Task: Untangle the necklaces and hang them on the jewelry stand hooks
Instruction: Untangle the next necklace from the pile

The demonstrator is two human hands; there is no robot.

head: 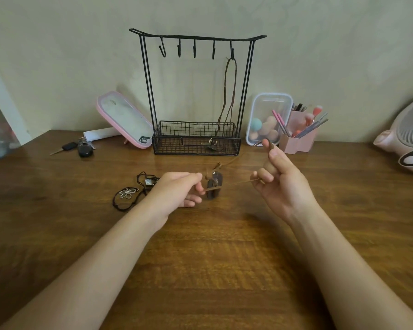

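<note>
A brown cord necklace [234,184] is held taut, pinched by the left hand [177,190] and right hand [280,184], its pendant [214,186] beside the left.

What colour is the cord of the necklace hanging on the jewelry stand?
Brown cord, seen in the head view, on the rightmost hook.

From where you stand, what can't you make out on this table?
Head view, the only one:
Black necklaces: partly behind the left hand; whether they are knotted is too small to tell.
Hung necklace's pendant: veiled by the stand's basket mesh.
Brown cord: thin and blurred; its path through the right hand is unclear.
Fan: cut off by the right edge.
</note>
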